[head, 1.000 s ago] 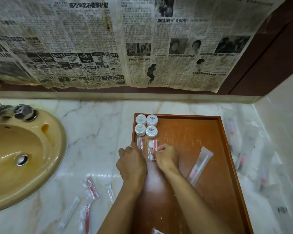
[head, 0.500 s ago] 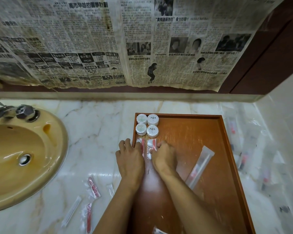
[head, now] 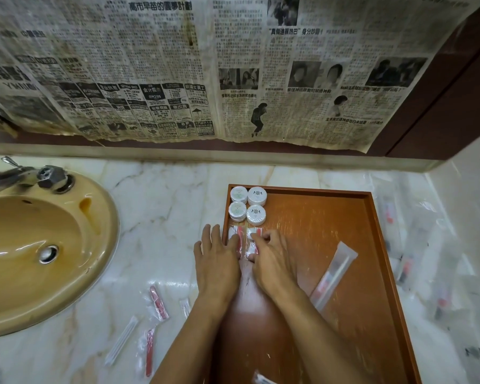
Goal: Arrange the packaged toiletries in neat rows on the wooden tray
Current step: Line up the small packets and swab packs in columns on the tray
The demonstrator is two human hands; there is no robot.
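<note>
A wooden tray (head: 372,245) lies on the marble counter. Several round white soap packs (head: 247,205) stand in two short rows in its far left corner. Just below them lie two small clear packets with red contents (head: 240,236). My left hand (head: 215,261) rests flat over the tray's left edge, fingertips on the left packet. My right hand (head: 272,256) has its fingers curled on the right packet (head: 253,239). A long clear toothbrush packet (head: 334,275) lies slanted in the tray's middle.
A tan sink (head: 34,250) with a metal tap (head: 25,176) is at the left. Loose packets (head: 158,299) lie on the counter left of the tray, and more clear packets (head: 410,245) lie along its right side. Newspaper covers the wall behind.
Both hands have slid slightly forward and closer together over the two small packets, pressing them up beneath the round soaps.
</note>
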